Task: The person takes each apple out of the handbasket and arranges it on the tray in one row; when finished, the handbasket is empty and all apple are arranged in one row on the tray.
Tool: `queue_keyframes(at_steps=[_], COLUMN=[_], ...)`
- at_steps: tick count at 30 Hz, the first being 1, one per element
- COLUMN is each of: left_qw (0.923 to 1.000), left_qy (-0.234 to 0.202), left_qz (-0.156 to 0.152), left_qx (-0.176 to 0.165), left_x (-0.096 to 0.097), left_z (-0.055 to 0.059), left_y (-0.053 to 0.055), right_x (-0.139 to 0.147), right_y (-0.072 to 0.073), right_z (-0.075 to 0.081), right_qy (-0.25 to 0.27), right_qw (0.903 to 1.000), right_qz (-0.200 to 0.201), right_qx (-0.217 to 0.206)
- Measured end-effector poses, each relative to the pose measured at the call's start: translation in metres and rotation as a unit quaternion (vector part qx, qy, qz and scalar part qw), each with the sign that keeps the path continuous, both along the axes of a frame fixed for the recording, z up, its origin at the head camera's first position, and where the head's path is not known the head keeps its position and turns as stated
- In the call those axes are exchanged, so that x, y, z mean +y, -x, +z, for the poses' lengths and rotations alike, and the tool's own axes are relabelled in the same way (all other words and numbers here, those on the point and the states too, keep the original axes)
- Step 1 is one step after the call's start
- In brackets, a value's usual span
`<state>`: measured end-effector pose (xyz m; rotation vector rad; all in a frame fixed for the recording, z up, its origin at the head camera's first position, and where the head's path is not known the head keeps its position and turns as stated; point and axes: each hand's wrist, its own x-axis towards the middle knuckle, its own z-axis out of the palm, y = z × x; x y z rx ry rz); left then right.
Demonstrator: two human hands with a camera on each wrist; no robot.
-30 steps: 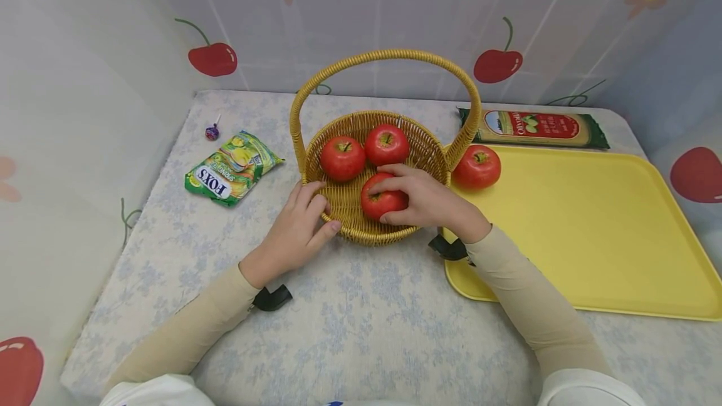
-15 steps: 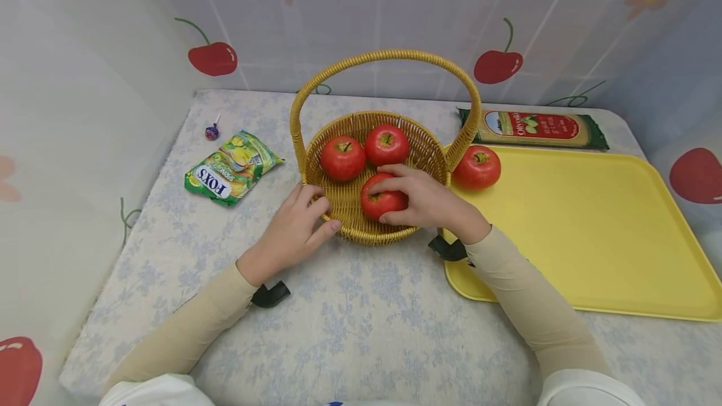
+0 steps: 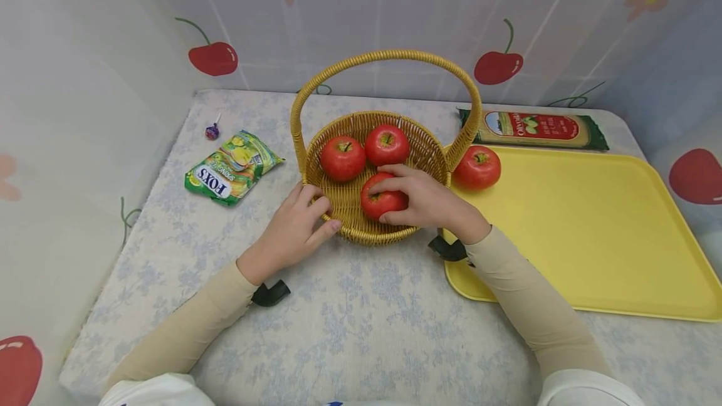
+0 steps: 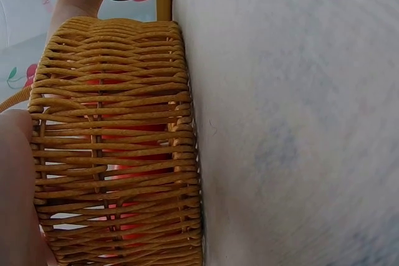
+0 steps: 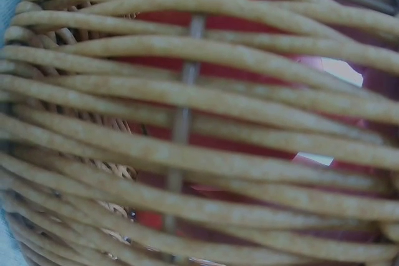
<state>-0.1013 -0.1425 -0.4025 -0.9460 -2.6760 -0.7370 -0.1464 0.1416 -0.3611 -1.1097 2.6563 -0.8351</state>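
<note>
In the head view, a yellow wicker basket with a tall arched handle stands on the table. Inside it lie two red apples, a left one and a rear one. My right hand reaches over the basket's front right rim and grips a third apple on the basket floor. Fingers of my left hand hook over the front left rim, the thumb outside. The left wrist view shows the woven side close up; in the right wrist view, red shows behind the weave.
Right of the basket lies a yellow tray, with another red apple at its back left corner. Behind the tray is a long pasta packet. At left are a green FOX'S candy bag and a lollipop.
</note>
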Motion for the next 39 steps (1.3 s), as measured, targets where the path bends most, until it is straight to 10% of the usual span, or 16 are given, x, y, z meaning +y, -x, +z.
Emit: queue_keyframes(at_steps=[39], left_qw=[0.9999], left_qy=[-0.010], left_qz=[0.001], left_qx=[0.003], left_x=[0.003], left_z=[-0.001], left_y=[0.001], right_x=[0.011], right_y=[-0.003], right_z=[0.014], right_qy=[0.007], right_qw=[0.9994], right_qz=[0.010], right_qx=[0.032])
